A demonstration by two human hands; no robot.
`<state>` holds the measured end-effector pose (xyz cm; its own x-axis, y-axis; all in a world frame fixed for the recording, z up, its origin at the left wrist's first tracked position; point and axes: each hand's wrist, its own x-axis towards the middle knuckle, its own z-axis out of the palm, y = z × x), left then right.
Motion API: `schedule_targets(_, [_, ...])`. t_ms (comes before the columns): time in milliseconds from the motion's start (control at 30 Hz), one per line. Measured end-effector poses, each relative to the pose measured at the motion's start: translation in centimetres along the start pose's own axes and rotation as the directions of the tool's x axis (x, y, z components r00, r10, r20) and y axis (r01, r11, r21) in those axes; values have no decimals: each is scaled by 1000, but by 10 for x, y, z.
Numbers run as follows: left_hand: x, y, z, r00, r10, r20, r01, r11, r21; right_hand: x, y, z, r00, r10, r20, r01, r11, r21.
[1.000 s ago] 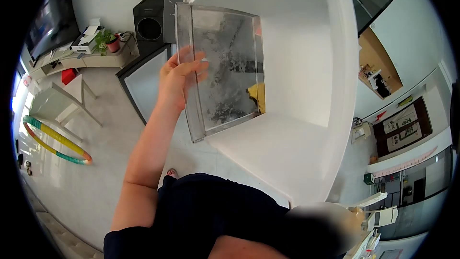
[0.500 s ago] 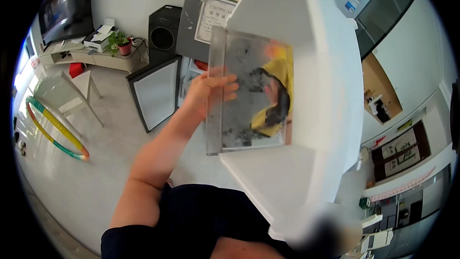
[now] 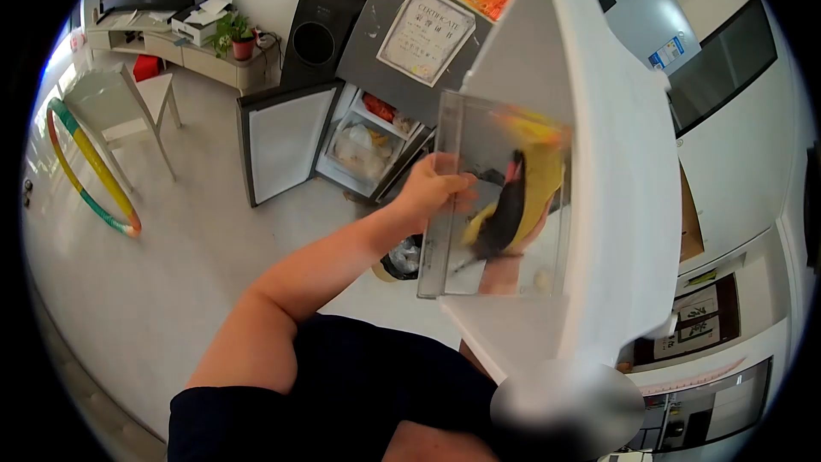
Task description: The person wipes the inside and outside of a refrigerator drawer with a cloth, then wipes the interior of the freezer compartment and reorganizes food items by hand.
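Tilted up close in front of me is a white freezer drawer (image 3: 620,197) with a clear panel on its left. My left hand (image 3: 440,191) is closed around the clear panel's edge, thumb on the near side. Inside or behind the panel is a blurred yellow and black thing (image 3: 517,197), perhaps a package or cloth; I cannot make out its kind. My right forearm (image 3: 502,275) shows through the clear plastic, low down by the yellow and black thing. The fingers of my right hand are hidden or smeared.
Beyond my left hand, a freezer compartment (image 3: 363,150) stands open with bagged food inside, its door (image 3: 291,144) swung left. A bin (image 3: 402,258) stands below. Farther left are a speaker (image 3: 318,38), a chair (image 3: 120,115) and a hoop (image 3: 92,158).
My view has shifted, and the drawer and left hand now appear farther right. The open freezer and bin have come into view. The yellow and black thing has changed shape and angle.
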<state>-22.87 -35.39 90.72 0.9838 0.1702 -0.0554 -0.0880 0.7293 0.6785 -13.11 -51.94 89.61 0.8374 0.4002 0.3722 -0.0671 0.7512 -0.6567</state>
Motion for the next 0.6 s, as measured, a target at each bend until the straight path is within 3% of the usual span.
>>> schedule_targets(100, [-6,-2,13,996,-73,52,70,996,49,18,7,-6,996,72,59,-74,997,37])
schedule_targets(200, [-3,6,16,999,-17,42,14,997,79,18,33,-26,950,274,151,-295,945,141])
schedule_targets(300, [3,-1,11,998,-39,58,34,995,92,1,41,-41,907,408,106,-422,886,192])
schedule_targets(367, [1,-6,0,994,-66,91,59,995,75,-13,34,-44,921,389,-32,-385,918,91])
schedule_targets(467, [-4,-7,2,996,-41,85,32,993,110,-26,28,-22,992,63,-107,-77,987,-140])
schedule_targets(567, [-8,-4,2,995,-40,93,26,989,145,-15,4,-1,997,-75,35,75,997,11])
schedule_targets(600, [-6,-8,1,994,-50,98,36,990,136,-7,0,2,990,-134,-32,134,991,-12])
